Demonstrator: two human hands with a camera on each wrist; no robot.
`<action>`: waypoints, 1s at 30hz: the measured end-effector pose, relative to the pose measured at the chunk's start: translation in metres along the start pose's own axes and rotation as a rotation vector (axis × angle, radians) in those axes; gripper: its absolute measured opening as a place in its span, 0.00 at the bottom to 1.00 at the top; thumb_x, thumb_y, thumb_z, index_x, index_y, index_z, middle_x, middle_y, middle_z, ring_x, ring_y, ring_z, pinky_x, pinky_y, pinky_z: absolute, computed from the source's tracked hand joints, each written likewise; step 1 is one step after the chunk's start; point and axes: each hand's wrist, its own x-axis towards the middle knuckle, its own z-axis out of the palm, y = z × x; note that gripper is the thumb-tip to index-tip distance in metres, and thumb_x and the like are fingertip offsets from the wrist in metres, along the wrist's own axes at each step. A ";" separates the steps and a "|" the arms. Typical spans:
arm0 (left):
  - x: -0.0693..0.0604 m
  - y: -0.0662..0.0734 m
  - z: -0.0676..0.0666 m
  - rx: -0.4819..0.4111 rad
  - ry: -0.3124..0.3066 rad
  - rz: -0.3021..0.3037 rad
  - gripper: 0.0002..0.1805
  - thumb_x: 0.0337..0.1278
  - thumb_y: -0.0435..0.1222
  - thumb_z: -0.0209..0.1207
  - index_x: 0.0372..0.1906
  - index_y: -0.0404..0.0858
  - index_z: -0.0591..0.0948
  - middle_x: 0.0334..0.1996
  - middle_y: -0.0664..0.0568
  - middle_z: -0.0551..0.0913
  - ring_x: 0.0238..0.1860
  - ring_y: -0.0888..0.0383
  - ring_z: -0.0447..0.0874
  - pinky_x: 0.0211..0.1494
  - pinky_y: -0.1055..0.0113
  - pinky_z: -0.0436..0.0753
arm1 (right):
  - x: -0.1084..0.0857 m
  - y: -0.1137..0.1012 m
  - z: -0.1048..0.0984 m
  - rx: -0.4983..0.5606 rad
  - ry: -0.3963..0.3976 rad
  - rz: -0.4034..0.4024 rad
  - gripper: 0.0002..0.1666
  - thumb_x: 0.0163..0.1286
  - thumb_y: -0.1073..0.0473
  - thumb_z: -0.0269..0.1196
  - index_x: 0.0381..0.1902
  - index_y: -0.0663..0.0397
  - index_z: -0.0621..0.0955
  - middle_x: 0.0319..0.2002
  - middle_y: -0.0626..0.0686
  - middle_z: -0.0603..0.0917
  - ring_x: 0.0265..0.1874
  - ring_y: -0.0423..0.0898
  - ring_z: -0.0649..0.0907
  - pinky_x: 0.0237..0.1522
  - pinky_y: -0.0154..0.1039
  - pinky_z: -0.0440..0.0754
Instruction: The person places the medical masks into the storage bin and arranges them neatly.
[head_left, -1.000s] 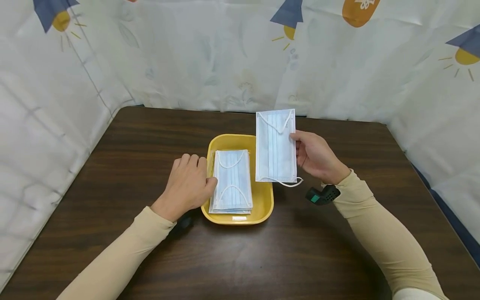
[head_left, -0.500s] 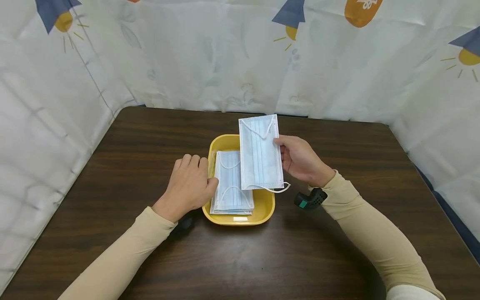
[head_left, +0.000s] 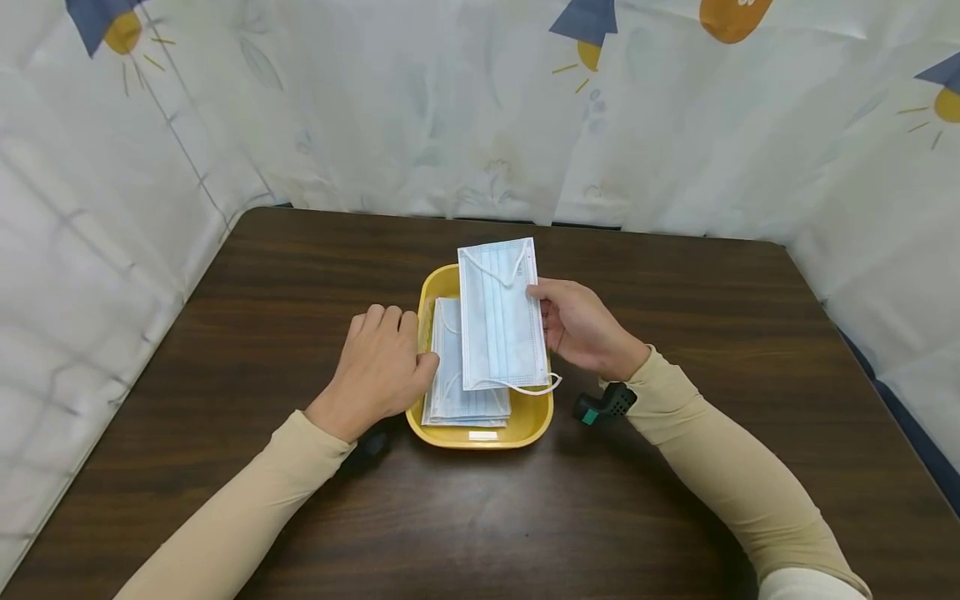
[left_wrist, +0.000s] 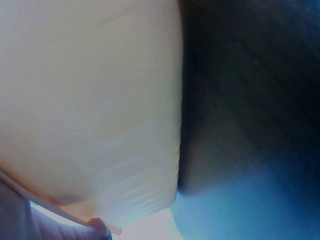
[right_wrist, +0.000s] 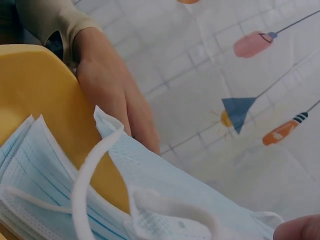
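My right hand pinches a light blue face mask by its right edge, thumb in front. The mask is held over a yellow plastic tray, with white ear loops hanging from it. A stack of folded face masks lies in the tray, partly hidden behind the held one; the right wrist view shows this stack too. At the tray's left side, my left hand grips the rim. The tray's outer wall fills much of the left wrist view, with a finger at its rim.
The tray stands on a dark brown wooden table. White patterned curtain surrounds the table at the back and sides. A black wrist device sits on my right wrist.
My right hand has carried the face mask leftward and slightly down, from beside the tray to over the stack. The left hand has stayed at the tray's rim.
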 end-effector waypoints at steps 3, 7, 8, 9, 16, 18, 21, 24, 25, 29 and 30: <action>0.000 0.000 -0.001 0.005 -0.003 0.000 0.14 0.58 0.43 0.52 0.26 0.36 0.70 0.25 0.45 0.70 0.32 0.46 0.66 0.39 0.54 0.68 | 0.002 0.002 0.004 0.003 -0.001 0.012 0.27 0.84 0.57 0.40 0.72 0.65 0.65 0.52 0.49 0.85 0.49 0.41 0.87 0.52 0.38 0.87; 0.000 0.000 -0.001 0.007 -0.016 -0.004 0.14 0.59 0.43 0.52 0.26 0.36 0.71 0.25 0.45 0.70 0.32 0.46 0.66 0.39 0.55 0.68 | 0.005 0.005 0.007 0.005 -0.002 0.020 0.26 0.83 0.57 0.41 0.71 0.65 0.66 0.51 0.48 0.85 0.48 0.41 0.87 0.51 0.38 0.87; 0.000 0.001 -0.001 0.007 -0.018 -0.004 0.14 0.59 0.43 0.52 0.26 0.36 0.71 0.25 0.45 0.70 0.32 0.46 0.66 0.39 0.55 0.68 | 0.006 0.007 0.007 0.006 -0.002 0.022 0.26 0.83 0.57 0.41 0.71 0.65 0.66 0.50 0.48 0.86 0.48 0.41 0.87 0.51 0.37 0.87; 0.000 0.001 -0.001 0.006 -0.020 -0.005 0.14 0.59 0.43 0.52 0.26 0.36 0.71 0.25 0.45 0.70 0.32 0.46 0.66 0.39 0.55 0.68 | 0.007 0.008 0.008 0.007 -0.004 0.023 0.26 0.83 0.57 0.41 0.70 0.65 0.67 0.50 0.48 0.86 0.48 0.41 0.88 0.51 0.37 0.87; -0.001 0.001 0.000 0.003 -0.009 0.003 0.14 0.58 0.42 0.52 0.25 0.36 0.70 0.24 0.45 0.69 0.32 0.46 0.66 0.39 0.55 0.68 | 0.012 0.014 0.011 0.026 0.005 0.023 0.23 0.83 0.58 0.42 0.67 0.66 0.68 0.48 0.49 0.85 0.47 0.41 0.87 0.50 0.37 0.87; -0.001 0.001 0.000 0.003 -0.004 0.004 0.14 0.58 0.42 0.52 0.24 0.37 0.69 0.24 0.45 0.69 0.32 0.46 0.66 0.39 0.55 0.68 | 0.014 0.015 0.013 0.031 0.008 0.031 0.23 0.83 0.58 0.43 0.67 0.65 0.68 0.49 0.49 0.85 0.47 0.41 0.87 0.50 0.37 0.87; -0.001 0.001 0.000 0.003 -0.002 0.005 0.14 0.58 0.42 0.52 0.23 0.37 0.68 0.24 0.45 0.69 0.31 0.46 0.65 0.38 0.55 0.67 | 0.015 0.016 0.014 0.035 0.010 0.043 0.23 0.83 0.57 0.43 0.67 0.63 0.68 0.50 0.50 0.84 0.48 0.42 0.87 0.50 0.37 0.88; -0.001 0.001 0.000 0.002 -0.001 0.005 0.14 0.58 0.42 0.52 0.23 0.38 0.68 0.24 0.46 0.68 0.31 0.46 0.64 0.38 0.55 0.67 | 0.016 0.016 0.014 0.041 0.009 0.042 0.23 0.83 0.57 0.43 0.68 0.63 0.68 0.51 0.51 0.84 0.48 0.42 0.87 0.50 0.38 0.88; 0.000 0.001 0.000 0.002 -0.001 0.006 0.14 0.58 0.42 0.52 0.23 0.38 0.68 0.23 0.46 0.68 0.31 0.46 0.64 0.38 0.55 0.67 | 0.016 0.016 0.013 0.040 0.009 0.042 0.23 0.84 0.57 0.43 0.69 0.63 0.67 0.52 0.51 0.84 0.48 0.42 0.87 0.50 0.38 0.88; 0.000 0.001 0.000 0.005 0.005 0.009 0.14 0.58 0.42 0.52 0.23 0.37 0.68 0.23 0.46 0.68 0.31 0.46 0.65 0.39 0.55 0.67 | 0.017 0.016 0.012 0.024 0.010 0.047 0.23 0.83 0.57 0.42 0.68 0.64 0.68 0.50 0.50 0.84 0.47 0.42 0.87 0.49 0.37 0.88; 0.000 0.001 0.001 0.007 0.008 0.010 0.14 0.58 0.42 0.52 0.23 0.37 0.68 0.23 0.46 0.68 0.31 0.46 0.65 0.39 0.55 0.67 | 0.017 0.016 0.012 0.017 0.012 0.051 0.23 0.83 0.57 0.43 0.68 0.64 0.68 0.50 0.50 0.84 0.46 0.42 0.87 0.49 0.36 0.88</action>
